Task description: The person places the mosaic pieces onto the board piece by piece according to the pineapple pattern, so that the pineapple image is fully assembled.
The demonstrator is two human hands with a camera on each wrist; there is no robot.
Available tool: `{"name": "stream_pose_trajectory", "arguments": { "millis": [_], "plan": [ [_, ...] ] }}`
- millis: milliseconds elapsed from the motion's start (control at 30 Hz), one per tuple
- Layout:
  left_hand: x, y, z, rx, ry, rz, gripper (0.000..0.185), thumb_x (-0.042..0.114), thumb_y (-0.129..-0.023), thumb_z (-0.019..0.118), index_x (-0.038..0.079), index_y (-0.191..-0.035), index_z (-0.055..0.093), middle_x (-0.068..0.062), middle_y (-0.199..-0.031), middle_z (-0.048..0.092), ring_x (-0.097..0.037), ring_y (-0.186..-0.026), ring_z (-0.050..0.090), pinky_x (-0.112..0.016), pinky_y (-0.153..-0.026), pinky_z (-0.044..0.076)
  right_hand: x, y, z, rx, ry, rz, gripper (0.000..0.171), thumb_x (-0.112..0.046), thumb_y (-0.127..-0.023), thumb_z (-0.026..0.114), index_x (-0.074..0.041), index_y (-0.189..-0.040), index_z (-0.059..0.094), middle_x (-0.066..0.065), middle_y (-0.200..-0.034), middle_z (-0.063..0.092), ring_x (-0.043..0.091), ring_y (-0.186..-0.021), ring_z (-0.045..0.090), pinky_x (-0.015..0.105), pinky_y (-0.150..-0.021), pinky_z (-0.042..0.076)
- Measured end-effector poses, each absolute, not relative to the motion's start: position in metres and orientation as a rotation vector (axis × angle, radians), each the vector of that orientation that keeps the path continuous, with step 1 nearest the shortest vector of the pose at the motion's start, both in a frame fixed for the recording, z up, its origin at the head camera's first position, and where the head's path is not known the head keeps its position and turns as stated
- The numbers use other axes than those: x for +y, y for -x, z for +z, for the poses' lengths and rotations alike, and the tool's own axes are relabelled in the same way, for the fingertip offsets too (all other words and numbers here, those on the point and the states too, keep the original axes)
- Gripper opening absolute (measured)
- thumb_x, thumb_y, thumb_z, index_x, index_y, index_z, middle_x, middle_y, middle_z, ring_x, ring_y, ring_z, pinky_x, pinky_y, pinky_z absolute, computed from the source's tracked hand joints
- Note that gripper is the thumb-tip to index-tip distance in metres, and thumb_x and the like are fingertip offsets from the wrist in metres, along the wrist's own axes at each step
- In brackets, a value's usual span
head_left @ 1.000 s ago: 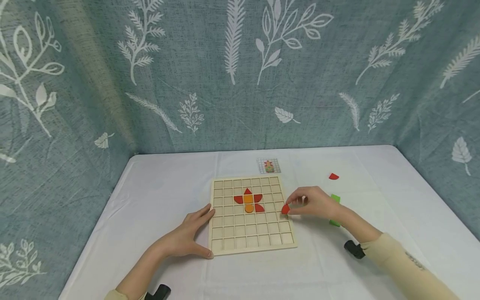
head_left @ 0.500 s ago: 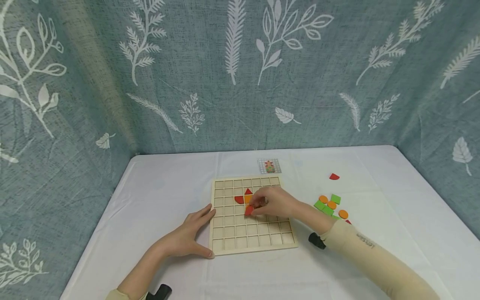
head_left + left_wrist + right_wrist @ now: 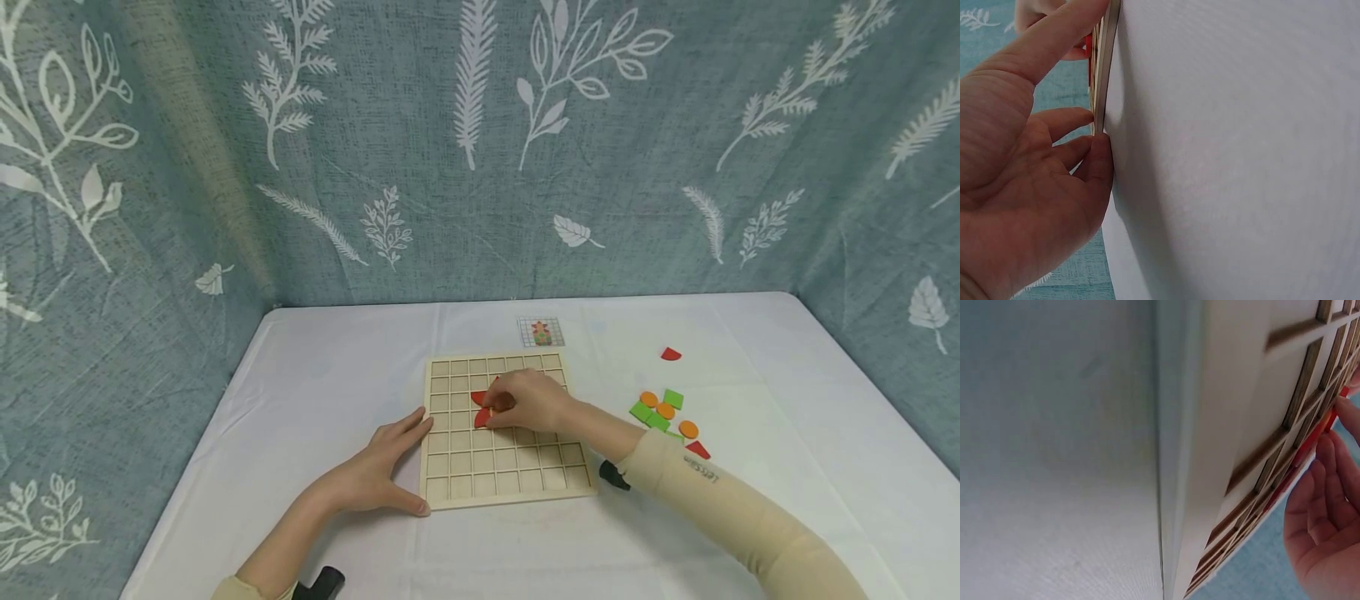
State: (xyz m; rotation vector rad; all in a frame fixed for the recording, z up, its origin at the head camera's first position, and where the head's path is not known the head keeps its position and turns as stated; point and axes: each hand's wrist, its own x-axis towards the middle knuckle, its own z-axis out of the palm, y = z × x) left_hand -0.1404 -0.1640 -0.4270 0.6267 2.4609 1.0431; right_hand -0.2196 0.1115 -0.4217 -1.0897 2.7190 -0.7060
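A wooden grid board [image 3: 517, 484] lies on the white table. My left hand [image 3: 367, 477] rests against its left edge, fingers and thumb spread along the frame; the left wrist view shows the fingertips touching the board's side. Over the upper middle of the grid, my right hand [image 3: 534, 402] pinches a red quarter-circle tile [image 3: 482, 419] between thumb and fingers, down at a cell. Just above that tile sits another red tile [image 3: 478, 397] in its cell. Other tiles in the grid are mostly covered by my right hand; in the right wrist view, red pieces show edge-on.
Behind the board lies a small pattern card [image 3: 541, 332]. Right of the board are orange discs [image 3: 688, 429], green squares [image 3: 673, 399] and a red tile [image 3: 698, 450]. A red quarter-circle [image 3: 671, 354] lies farther back. A leaf-patterned curtain [image 3: 420, 150] encloses the table.
My right hand has carried the red quarter-circle leftward from the board's right edge to a cell below the left red tile. The loose tiles at right are uncovered. My left hand stays put.
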Motion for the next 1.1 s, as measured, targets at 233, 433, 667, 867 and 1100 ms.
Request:
{"name": "stream_pose_trajectory", "arguments": {
  "millis": [233, 433, 667, 867, 1100],
  "plan": [
    [-0.1635, 0.1405, -0.4264, 2.465, -0.624, 1.037, 0.111, 0.034, -0.065, 0.09, 0.002, -0.152, 0.029, -0.014, -0.162, 0.013, -0.038, -0.144, 0.013, -0.061, -0.11, 0.02, 0.1103, 0.2173, -0.4226, 2.75, 1.083, -0.714, 0.019, -0.028, -0.084, 0.077, -0.015, -0.097, 0.074, -0.011, -0.079, 0.062, 0.005, -0.072, 0.054, 0.022, -0.064, 0.045],
    [-0.1626, 0.1413, -0.4283, 2.465, -0.612, 1.031, 0.111, 0.035, -0.065, 0.09, 0.003, -0.153, 0.029, -0.012, -0.162, 0.012, -0.037, -0.144, 0.013, -0.06, -0.111, 0.02, 0.109, 0.2159, -0.4224, 2.761, 1.05, -0.731, 0.02, -0.029, -0.084, 0.078, -0.015, -0.096, 0.073, -0.011, -0.078, 0.062, 0.004, -0.07, 0.052, 0.022, -0.064, 0.045],
    [-0.1627, 0.1424, -0.4299, 2.465, -0.618, 1.03, 0.112, 0.036, -0.065, 0.09, 0.003, -0.153, 0.029, -0.012, -0.162, 0.013, -0.037, -0.144, 0.013, -0.06, -0.111, 0.02, 0.1094, 0.2153, -0.424, 2.755, 1.051, -0.755, 0.021, -0.03, -0.083, 0.078, -0.013, -0.096, 0.073, -0.01, -0.077, 0.061, 0.004, -0.069, 0.052, 0.021, -0.064, 0.044],
    [-0.1625, 0.1427, -0.4296, 2.465, -0.605, 1.028, 0.112, 0.037, -0.064, 0.09, 0.004, -0.153, 0.029, -0.012, -0.162, 0.013, -0.037, -0.145, 0.012, -0.06, -0.111, 0.02, 0.1108, 0.2149, -0.4246, 2.755, 1.071, -0.733, 0.02, -0.029, -0.085, 0.077, -0.013, -0.096, 0.073, -0.01, -0.079, 0.061, 0.005, -0.071, 0.052, 0.021, -0.065, 0.045],
    [-0.1632, 0.1425, -0.4301, 2.466, -0.624, 1.027, 0.112, 0.036, -0.065, 0.09, 0.003, -0.153, 0.029, -0.012, -0.162, 0.013, -0.037, -0.144, 0.013, -0.059, -0.111, 0.021, 0.1138, 0.2131, -0.424, 2.762, 1.144, -0.729, 0.014, -0.025, -0.087, 0.075, -0.014, -0.096, 0.073, -0.01, -0.078, 0.06, 0.006, -0.07, 0.051, 0.022, -0.063, 0.043]
  ]
}}
